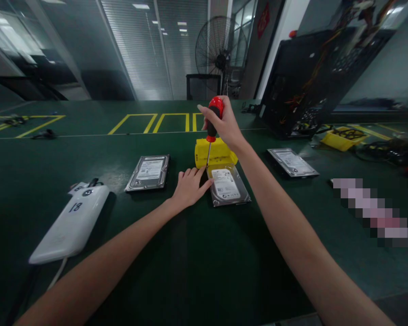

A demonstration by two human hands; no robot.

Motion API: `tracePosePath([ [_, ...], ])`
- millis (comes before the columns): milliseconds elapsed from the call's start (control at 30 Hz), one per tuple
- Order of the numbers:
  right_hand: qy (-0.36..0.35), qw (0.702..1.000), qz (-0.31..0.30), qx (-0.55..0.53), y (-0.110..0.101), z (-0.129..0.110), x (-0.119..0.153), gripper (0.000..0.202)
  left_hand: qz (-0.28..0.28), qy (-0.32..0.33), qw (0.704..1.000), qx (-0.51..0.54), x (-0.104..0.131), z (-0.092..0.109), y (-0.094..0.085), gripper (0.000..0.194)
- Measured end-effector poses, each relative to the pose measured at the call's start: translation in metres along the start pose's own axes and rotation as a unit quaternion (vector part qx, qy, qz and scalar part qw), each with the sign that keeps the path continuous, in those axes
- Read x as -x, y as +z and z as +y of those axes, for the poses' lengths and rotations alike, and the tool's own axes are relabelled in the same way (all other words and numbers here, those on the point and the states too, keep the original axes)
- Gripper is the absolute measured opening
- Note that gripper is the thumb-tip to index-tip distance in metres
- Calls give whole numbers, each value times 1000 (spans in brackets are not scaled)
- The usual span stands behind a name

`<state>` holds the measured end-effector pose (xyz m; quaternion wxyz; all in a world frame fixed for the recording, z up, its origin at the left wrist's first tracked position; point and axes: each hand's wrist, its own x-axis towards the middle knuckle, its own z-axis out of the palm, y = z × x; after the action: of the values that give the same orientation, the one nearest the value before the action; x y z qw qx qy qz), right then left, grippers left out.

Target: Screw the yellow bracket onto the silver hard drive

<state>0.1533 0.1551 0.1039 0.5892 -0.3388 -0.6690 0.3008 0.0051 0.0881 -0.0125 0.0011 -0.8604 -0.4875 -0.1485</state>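
Yellow obstacle behind hard drive

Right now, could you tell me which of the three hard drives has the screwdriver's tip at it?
The middle hard drive, directly in front of the yellow bin; the screwdriver points down at its far left corner.
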Motion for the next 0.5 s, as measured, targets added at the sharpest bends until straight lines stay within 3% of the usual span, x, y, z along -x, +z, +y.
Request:
tracePosePath([
  [167, -8, 999, -35, 20, -2, -1, 1, 40, -3, 2, 1000, 4, -1, -1, 1, 67],
  [300, 1, 999, -27, 25, -2, -3, 2, 39, -4, 5, 1000, 2, -1, -1, 0, 67],
  [500, 23, 1000, -8, -8, -3, -1, 0, 59, -13, 1, 1000, 7, -1, 1, -3, 68],
])
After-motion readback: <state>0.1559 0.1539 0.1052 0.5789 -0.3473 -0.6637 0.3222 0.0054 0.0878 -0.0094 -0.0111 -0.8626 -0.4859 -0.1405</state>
